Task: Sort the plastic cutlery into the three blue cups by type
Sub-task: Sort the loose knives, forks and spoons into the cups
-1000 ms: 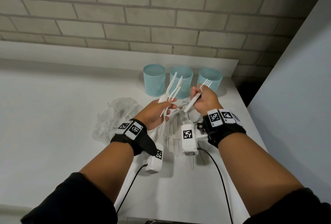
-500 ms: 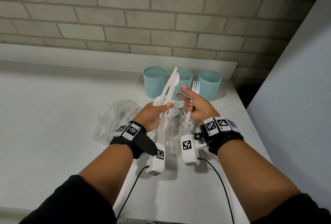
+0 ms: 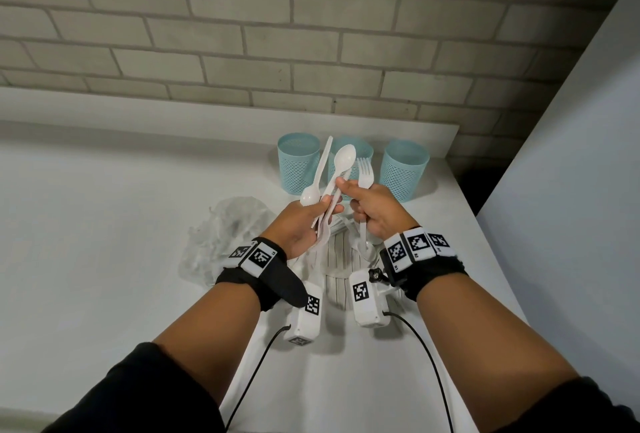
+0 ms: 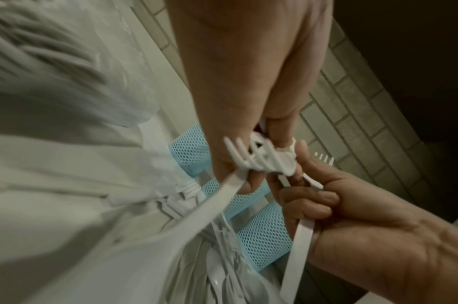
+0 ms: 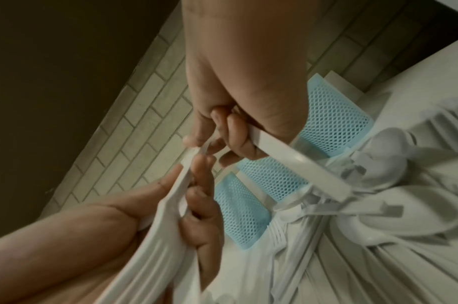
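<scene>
My left hand (image 3: 327, 209) grips a bundle of white cutlery (image 3: 325, 190), a spoon (image 3: 344, 158) and a knife (image 3: 324, 160) sticking up from it. My right hand (image 3: 346, 190) holds a white fork (image 3: 365, 172) upright in its curled fingers, and its thumb and forefinger pinch a piece of the left hand's bundle. Three blue mesh cups (image 3: 298, 165) (image 3: 360, 150) (image 3: 403, 169) stand in a row behind the hands. The right wrist view shows the fork's handle (image 5: 295, 158) in the right hand (image 5: 232, 135) and the left hand (image 5: 196, 195) on the bundle (image 5: 168, 218).
A pile of loose white cutlery (image 3: 341, 259) lies on the white table (image 3: 104, 224) under the hands. A crumpled clear plastic bag (image 3: 225, 242) sits to its left. A brick wall (image 3: 311, 34) runs behind the cups, and a grey panel (image 3: 571, 172) closes the right side.
The right hand has moved left from the right cup to the left hand's bundle, with the fork now upright. Both hands have come together and risen a little.
</scene>
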{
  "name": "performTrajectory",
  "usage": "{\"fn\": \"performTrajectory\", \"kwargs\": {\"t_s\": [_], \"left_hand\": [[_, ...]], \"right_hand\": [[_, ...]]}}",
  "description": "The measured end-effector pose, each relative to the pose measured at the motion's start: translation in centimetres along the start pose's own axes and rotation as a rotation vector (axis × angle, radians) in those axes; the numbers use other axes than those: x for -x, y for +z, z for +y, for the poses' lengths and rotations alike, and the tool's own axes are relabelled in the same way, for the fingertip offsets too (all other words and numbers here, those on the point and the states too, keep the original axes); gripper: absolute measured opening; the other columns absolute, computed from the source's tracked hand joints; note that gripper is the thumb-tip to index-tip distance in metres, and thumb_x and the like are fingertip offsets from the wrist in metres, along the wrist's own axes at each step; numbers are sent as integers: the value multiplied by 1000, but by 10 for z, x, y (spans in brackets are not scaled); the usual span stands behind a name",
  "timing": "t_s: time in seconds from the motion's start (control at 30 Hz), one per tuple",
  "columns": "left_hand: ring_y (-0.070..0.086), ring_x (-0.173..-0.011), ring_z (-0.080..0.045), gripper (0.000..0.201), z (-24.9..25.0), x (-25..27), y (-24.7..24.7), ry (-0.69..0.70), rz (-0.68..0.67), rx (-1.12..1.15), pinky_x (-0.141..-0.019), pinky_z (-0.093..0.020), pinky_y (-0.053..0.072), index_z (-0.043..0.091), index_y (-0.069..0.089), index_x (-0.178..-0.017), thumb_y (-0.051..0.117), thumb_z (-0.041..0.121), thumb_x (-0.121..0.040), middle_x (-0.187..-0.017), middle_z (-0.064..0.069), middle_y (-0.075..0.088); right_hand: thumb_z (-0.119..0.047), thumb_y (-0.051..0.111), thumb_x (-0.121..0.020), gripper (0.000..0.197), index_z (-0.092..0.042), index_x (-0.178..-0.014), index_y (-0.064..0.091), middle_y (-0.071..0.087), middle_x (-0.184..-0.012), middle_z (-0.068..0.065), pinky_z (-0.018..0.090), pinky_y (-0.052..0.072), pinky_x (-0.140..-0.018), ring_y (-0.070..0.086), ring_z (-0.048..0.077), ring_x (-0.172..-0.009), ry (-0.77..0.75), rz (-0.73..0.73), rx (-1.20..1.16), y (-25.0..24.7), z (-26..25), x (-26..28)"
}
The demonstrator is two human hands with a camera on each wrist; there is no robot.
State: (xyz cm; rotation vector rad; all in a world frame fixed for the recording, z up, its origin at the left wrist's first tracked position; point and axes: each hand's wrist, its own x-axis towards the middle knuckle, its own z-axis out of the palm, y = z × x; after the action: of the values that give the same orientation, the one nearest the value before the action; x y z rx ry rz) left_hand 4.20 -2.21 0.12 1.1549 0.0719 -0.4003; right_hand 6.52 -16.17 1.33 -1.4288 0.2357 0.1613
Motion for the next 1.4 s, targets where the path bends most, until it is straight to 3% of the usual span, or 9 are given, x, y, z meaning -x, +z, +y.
{"fn": "performTrajectory", "kwargs": {"t_s": [0.2,0.43,0.57,0.77,0.93,1.07,1.13,1.27,1.4], "left_hand": [[49,-66,-12,17,4,-2,-5,-57,-29,-144,-58,-26,38,19,61,-101,46,27,-98,-73,7,72],[33,-59,-10,22,7,-11,-2,24,91,-259,-45,-15,28,20,54,-99,36,32,-101,-78,-1,62],[45,-44,-1,25,10,-17,-5,179,189,-372,-41,-12,30,9,56,-107,44,29,-98,-73,-4,58],[30,-44,-10,18,20,-30,-18,238,280,-500,-37,-16,27,11,63,-92,55,27,-93,-74,-13,46],[36,-47,-8,18,23,-37,-13,282,230,-676,-48,-21,29,11,61,-89,54,28,-93,-55,7,41],[44,-53,-1,24,23,-39,-6,253,131,-594,-52,-20,33,15,63,-94,47,32,-97,-66,7,50],[44,-63,-7,26,25,-40,-5,231,118,-504,-53,-18,34,17,61,-96,42,35,-98,-78,3,51],[32,-58,-8,27,34,-45,-14,246,150,-249,-49,-16,28,20,58,-88,39,35,-99,-79,3,47],[32,-56,-6,26,36,-49,-17,233,128,-265,-47,-14,28,21,56,-87,39,35,-99,-76,5,49]], "right_hand": [[-17,62,-89,15,-7,-99,61,45,-68,2,16,25,-33,29,2,-34,-63,98,-114,-5,-9,-13],[-10,59,-90,12,-16,-80,57,39,-62,-1,16,25,-34,28,3,-37,-168,105,-269,-7,-6,-17],[-5,63,-85,13,-14,-78,56,51,-66,4,16,23,-33,29,3,-34,-134,105,-117,-17,-12,-22],[-26,66,-84,14,-13,-88,69,72,-73,-1,12,37,-41,50,2,-47,53,-276,531,-47,-40,-21],[-21,49,-97,27,-2,-112,61,71,-86,3,16,50,-63,67,7,-69,269,-553,973,-34,-57,-21],[-23,45,-98,21,-16,-89,63,64,-73,1,18,49,-58,58,8,-58,180,-611,908,-23,-55,-31],[-23,48,-96,19,-20,-85,64,55,-64,-3,19,42,-51,46,8,-53,158,-617,855,-27,-57,-38],[-24,48,-95,19,-17,-92,66,45,-54,-8,16,34,-44,35,4,-44,161,-543,749,-46,-71,-49],[-22,46,-97,21,-13,-84,60,48,-61,-1,15,42,-43,45,7,-47,-113,-149,303,-42,-89,-59]]}}
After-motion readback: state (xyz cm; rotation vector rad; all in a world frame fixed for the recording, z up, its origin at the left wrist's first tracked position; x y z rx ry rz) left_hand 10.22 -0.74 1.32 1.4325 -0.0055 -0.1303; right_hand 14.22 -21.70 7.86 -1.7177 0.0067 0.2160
